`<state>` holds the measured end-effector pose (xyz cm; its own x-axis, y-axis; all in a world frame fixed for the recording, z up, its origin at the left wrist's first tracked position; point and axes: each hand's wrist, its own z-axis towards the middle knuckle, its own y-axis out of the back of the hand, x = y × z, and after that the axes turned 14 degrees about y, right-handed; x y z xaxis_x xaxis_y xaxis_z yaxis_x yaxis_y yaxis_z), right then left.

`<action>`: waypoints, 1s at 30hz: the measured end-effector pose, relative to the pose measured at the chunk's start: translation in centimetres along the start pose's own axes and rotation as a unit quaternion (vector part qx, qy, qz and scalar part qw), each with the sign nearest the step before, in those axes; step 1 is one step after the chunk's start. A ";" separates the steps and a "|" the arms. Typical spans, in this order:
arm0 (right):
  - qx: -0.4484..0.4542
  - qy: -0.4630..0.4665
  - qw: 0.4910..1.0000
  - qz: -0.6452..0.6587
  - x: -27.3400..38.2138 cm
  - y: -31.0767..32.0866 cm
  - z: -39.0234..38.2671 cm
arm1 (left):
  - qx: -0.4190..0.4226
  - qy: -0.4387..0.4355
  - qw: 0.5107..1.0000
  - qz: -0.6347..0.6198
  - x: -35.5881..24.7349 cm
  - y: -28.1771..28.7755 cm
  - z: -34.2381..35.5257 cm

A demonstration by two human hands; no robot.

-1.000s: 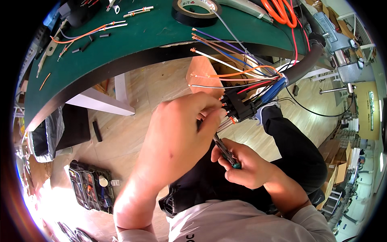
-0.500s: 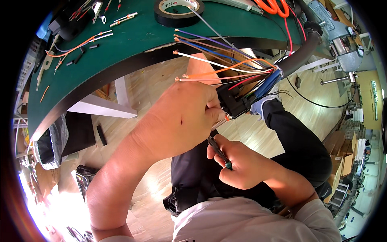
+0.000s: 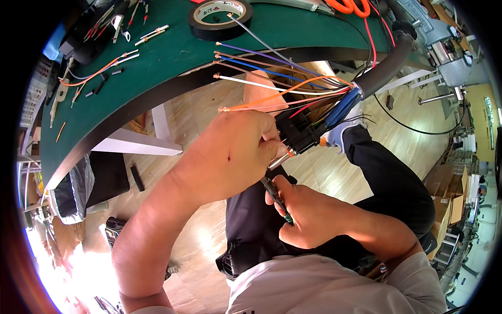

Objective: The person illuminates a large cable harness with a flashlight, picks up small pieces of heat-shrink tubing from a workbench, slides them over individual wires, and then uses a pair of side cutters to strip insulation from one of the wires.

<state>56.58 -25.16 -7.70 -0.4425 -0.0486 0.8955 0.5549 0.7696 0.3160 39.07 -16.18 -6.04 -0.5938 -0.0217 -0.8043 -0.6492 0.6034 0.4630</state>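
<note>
My left hand (image 3: 230, 152) is closed at the near left end of a black connector block (image 3: 299, 132), its thumb and fingers pressed together there. Beside the thumb a silvery metal pin (image 3: 278, 161) with an orange ring sticks out toward me. My right hand (image 3: 316, 212) grips a slim dark hand tool (image 3: 277, 196) with a green end; its tip lies just below the pin, and I cannot tell whether they touch. Loose stripped wires (image 3: 261, 78) in white, orange, blue, purple and other colours fan leftward from a thick black cable (image 3: 387, 70), above my left hand.
The green table (image 3: 157, 68) has a dark curved edge close beyond my left hand. On it lie a roll of black tape (image 3: 219, 20), metal pins (image 3: 151, 35) and short wires. A grey-blue vise (image 3: 444, 52) stands at the far right. My legs are below the connector.
Most of the view has shifted slightly. Both hands keep their grips, and the right hand with the tool sits a little further left. More of the metal pin shows beside my left thumb.
</note>
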 end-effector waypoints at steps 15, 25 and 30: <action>0.001 0.001 1.000 0.019 -0.4 0.0 -0.1 | 0.016 0.002 1.000 0.014 0.7 -0.2 0.5; 0.151 0.033 0.985 -0.073 1.4 -3.7 2.8 | -0.001 -0.079 0.996 0.051 -0.7 0.5 1.3; 0.152 -0.022 0.988 -0.030 -0.2 -2.2 0.8 | 0.041 -0.044 0.998 0.024 -0.9 0.9 1.1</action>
<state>54.86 -26.32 -8.80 -0.5019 -0.0765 0.8615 0.2929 0.9222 0.2525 39.59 -14.76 -5.31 -0.5765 0.0769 -0.8135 -0.5775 0.6660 0.4722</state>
